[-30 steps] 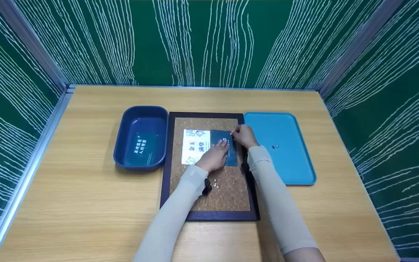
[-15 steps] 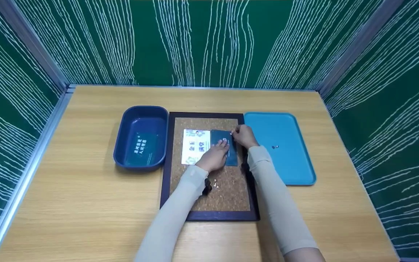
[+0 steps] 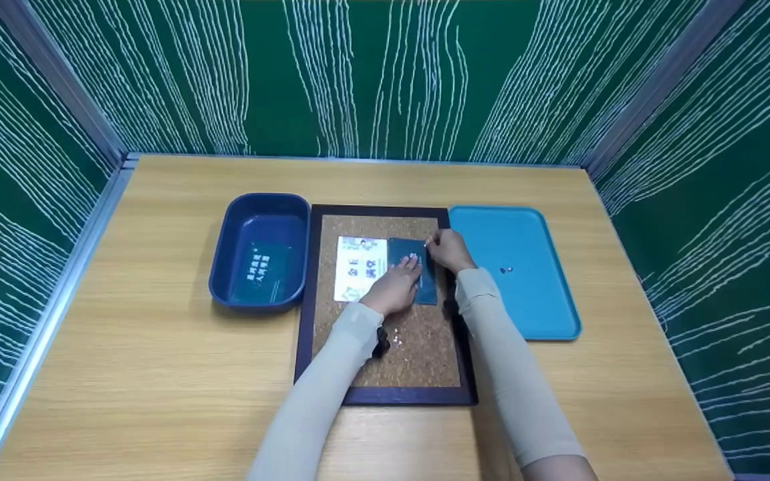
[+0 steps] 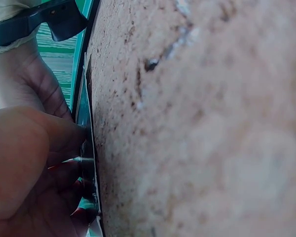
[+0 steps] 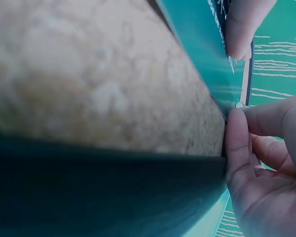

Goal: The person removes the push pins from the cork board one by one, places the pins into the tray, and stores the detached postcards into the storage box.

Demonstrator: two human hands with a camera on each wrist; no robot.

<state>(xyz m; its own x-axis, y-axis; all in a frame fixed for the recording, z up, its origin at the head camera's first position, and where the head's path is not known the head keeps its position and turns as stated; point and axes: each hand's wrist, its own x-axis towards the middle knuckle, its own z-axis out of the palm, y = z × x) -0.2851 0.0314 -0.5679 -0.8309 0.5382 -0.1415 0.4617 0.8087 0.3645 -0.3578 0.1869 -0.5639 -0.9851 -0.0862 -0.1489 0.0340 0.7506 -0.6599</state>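
A dark green card (image 3: 427,292) lies on the framed cork board (image 3: 425,367), beside a white printed card (image 3: 350,267) with a small pin near its top edge. My left hand (image 3: 393,288) rests on the green card with its fingers stretched over the middle. At the card's upper right corner, my right hand (image 3: 450,251) pinches a small clear pushpin (image 5: 239,104) between thumb and forefinger; its point is hidden. The right wrist view shows those fingertips right at the card's edge. Several small shiny pins (image 3: 396,339) lie lower on the cork.
Left of the board stands a deep blue basin (image 3: 218,267) with another green card (image 3: 266,272) inside. A flat light-blue tray (image 3: 539,300) on the right carries a few tiny dark pieces (image 3: 506,270). Green partitions (image 3: 385,80) with white lines enclose the wooden table (image 3: 158,387).
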